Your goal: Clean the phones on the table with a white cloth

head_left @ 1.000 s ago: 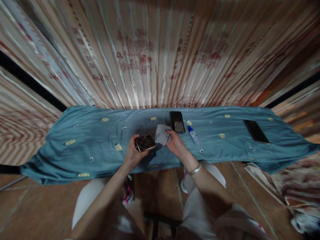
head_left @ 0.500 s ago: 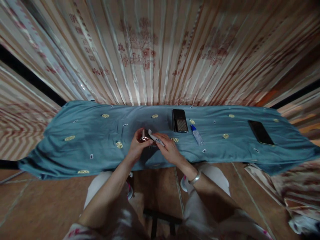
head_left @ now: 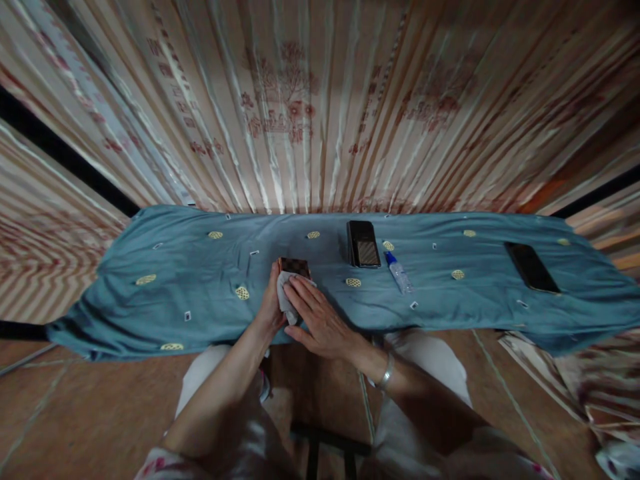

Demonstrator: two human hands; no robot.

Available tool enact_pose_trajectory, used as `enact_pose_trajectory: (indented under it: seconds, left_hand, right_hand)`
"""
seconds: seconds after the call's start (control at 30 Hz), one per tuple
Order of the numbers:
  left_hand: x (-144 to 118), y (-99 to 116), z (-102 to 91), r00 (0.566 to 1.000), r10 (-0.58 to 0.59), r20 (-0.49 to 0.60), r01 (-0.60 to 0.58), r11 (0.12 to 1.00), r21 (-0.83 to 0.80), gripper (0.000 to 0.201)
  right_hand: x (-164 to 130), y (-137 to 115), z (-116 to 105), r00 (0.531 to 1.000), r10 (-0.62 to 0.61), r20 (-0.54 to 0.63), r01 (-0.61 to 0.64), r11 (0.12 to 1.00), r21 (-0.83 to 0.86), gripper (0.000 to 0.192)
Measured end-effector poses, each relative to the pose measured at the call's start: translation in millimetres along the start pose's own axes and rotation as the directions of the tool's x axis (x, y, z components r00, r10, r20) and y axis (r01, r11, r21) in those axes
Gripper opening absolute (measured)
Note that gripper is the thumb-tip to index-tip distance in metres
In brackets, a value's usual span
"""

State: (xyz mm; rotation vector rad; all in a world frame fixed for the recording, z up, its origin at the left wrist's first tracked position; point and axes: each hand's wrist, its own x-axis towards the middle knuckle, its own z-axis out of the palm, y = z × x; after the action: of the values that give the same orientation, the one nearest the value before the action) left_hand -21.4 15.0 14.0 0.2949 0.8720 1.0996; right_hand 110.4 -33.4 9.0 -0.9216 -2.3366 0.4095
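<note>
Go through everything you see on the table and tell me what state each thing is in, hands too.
Left hand: gripping the phone's side.
Right hand: pressing the cloth onto the phone.
Phone in hand: held, screen reflecting, mostly covered.
Cloth: bunched under the right fingers.
Second phone: lying flat, untouched.
Spray bottle: lying on its side, blue cap on.
Black phone: flat, screen dark.
Blue tablecloth: spread, wrinkled.
</note>
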Motion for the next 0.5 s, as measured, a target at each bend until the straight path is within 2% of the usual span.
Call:
enact_pose_trajectory:
  seconds: [0.17,0.37,0.5]
  left_hand:
    - [-1.3,3.1,2.6,1.000,0.007,-0.015,-0.008,0.999,-0.034,0.049]
    - [-1.0,9.7,5.8,0.994,0.070,-0.087,-0.075,0.995,-0.059,0.048]
    - [-1.2,6.1,8.2,0.991,0.092,-0.099,-0.099,0.993,-0.068,0.046]
  right_hand:
    - [2.0,3.3,3.7,0.998,-0.025,-0.051,0.022,0.998,-0.060,0.065]
    - [2.7,7.4,1.6,0.985,0.073,-0.159,-0.093,0.989,-0.117,0.054]
    - [2.6,5.0,-0.6,0.979,0.110,-0.170,-0.128,0.987,-0.101,0.052]
